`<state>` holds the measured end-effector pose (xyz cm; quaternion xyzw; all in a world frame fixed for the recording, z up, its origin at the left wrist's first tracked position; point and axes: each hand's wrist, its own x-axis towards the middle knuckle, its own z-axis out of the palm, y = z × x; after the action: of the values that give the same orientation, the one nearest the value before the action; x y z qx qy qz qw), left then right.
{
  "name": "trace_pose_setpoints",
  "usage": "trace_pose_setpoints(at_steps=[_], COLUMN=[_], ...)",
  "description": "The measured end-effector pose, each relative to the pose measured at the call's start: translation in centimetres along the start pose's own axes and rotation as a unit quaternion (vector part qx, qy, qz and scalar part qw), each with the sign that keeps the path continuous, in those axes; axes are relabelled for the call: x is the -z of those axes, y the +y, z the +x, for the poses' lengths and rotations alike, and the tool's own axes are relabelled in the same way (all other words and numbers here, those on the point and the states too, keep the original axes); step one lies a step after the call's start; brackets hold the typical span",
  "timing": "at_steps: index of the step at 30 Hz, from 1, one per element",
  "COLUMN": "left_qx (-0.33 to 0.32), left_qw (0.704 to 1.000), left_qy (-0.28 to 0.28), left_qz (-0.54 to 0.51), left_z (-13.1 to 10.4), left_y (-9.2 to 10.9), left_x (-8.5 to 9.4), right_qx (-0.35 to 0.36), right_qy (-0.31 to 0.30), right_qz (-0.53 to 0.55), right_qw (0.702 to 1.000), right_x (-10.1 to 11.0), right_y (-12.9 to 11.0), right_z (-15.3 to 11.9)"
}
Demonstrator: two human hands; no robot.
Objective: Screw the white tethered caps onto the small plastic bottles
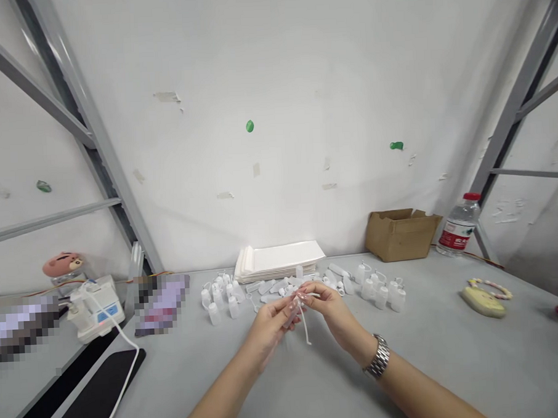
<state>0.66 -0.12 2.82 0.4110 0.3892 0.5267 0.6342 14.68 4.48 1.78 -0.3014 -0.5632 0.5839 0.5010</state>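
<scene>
My left hand (271, 323) is closed around a small translucent plastic bottle (290, 320), mostly covered by the fingers. At the bottle's top, the fingers of my right hand (328, 300) pinch its white cap, which is largely hidden. A thin white strap (306, 331) dangles below the fingertips. Just beyond both hands lies a loose pile of clear and white plastic parts (268, 288). Several small white bottles with strapped caps stand left of it (214, 313), and another group of such bottles (381, 297) stands to the right.
Behind the parts lies a stack of white foam sheets (281, 258). An open cardboard box (400, 236) and a red-capped water bottle (459, 226) stand back right. A yellow case (484, 302) lies at right. On the left are a power strip (98, 309), white cable and blurred phone (165, 305).
</scene>
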Motion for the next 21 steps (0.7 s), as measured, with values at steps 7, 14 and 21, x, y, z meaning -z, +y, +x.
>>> trace_pose_setpoints(at_steps=[7,14,21], left_qx=[-0.005,-0.034,-0.126], left_qw=[0.996,0.989,0.94], left_qy=[0.033,0.059,0.169], left_qz=[0.081,0.129,0.269], left_z=[0.0,0.5,0.4], left_y=[0.5,-0.2,-0.9], left_x=[0.4,0.5,0.4], right_qx=[-0.036,-0.01,-0.022], right_qy=[-0.113,-0.129,-0.067], right_qz=[-0.013,-0.093,-0.184], right_qw=[0.993,0.987,0.981], right_x=[1.0,1.3,0.5], right_y=[-1.9,-1.4,0.2], right_z=[0.3,0.6,0.5])
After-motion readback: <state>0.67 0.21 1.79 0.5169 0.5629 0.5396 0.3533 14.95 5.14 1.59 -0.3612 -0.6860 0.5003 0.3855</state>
